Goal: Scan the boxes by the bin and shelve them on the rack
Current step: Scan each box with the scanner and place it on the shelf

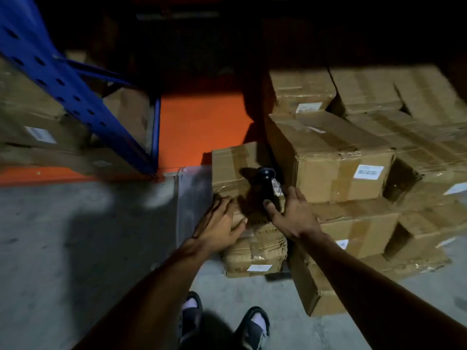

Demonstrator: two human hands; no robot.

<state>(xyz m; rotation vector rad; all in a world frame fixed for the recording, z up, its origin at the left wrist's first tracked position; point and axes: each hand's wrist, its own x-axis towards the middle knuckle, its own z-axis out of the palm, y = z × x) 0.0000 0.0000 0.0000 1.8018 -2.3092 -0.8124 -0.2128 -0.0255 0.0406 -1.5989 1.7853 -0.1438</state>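
A taped cardboard box (233,165) sits on top of a lower box (255,251) in front of me. My left hand (219,223) rests flat on the top box's near left corner, fingers straight. A black handheld scanner (265,184) lies on that box. My right hand (290,213) is at the scanner's handle, thumb touching it and fingers spread around it. A pile of several more brown boxes (336,157) with white labels stands to the right. The blue rack (75,92) is on the left, holding boxes (32,117).
The floor is grey concrete (75,236) with an orange painted zone (197,130) by the rack's foot. A clear plastic bin edge (192,198) shows left of the stacked boxes. My feet in sandals (222,322) stand just below. The background is dark.
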